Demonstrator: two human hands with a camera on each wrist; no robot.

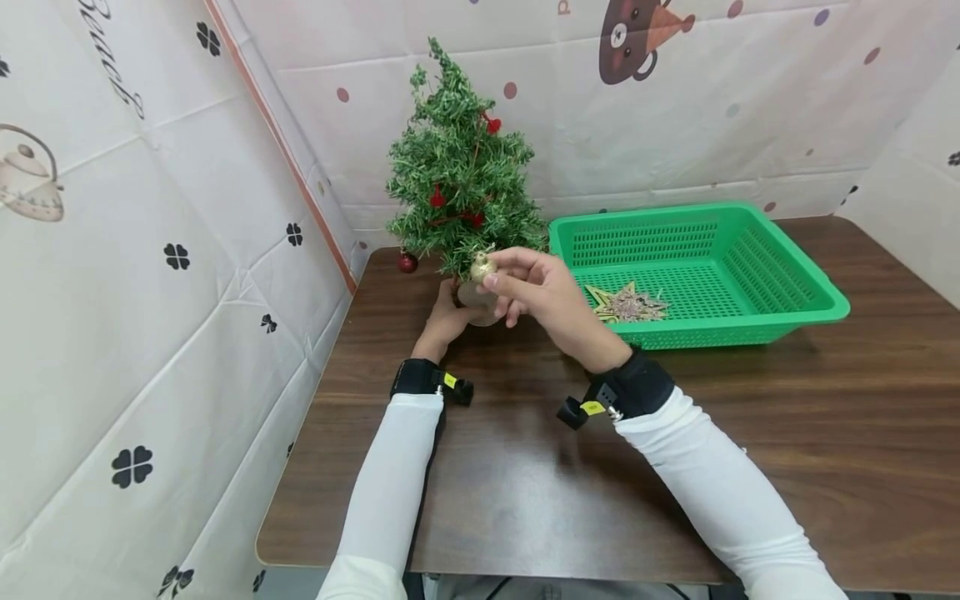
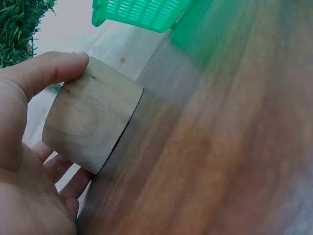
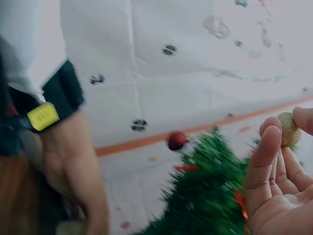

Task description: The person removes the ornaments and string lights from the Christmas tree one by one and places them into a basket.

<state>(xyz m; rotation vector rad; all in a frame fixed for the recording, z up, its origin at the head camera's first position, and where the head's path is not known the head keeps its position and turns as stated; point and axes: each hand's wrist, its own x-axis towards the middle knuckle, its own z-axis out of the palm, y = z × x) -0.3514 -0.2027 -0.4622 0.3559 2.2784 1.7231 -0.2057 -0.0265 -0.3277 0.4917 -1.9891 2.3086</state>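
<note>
A small artificial Christmas tree (image 1: pixel 461 167) stands at the back left of the table on a round wooden base (image 2: pixel 93 115). My left hand (image 1: pixel 444 319) grips this base, thumb on its top edge and fingers around its far side. In front of the lower branches, my right hand (image 1: pixel 543 296) pinches a gold glitter ball ornament (image 3: pixel 290 130) between thumb and fingertips. A dark red ball (image 1: pixel 407 262) hangs at the tree's lower left. Small red decorations (image 1: pixel 438 197) sit among the branches.
Right of the tree stands a green plastic basket (image 1: pixel 806 310) holding a star ornament (image 1: pixel 626 303) with glittery pieces. Patterned white cloth (image 1: pixel 675 142) covers the walls behind and to the left. The brown wooden table (image 1: pixel 525 500) ends at a front edge near me.
</note>
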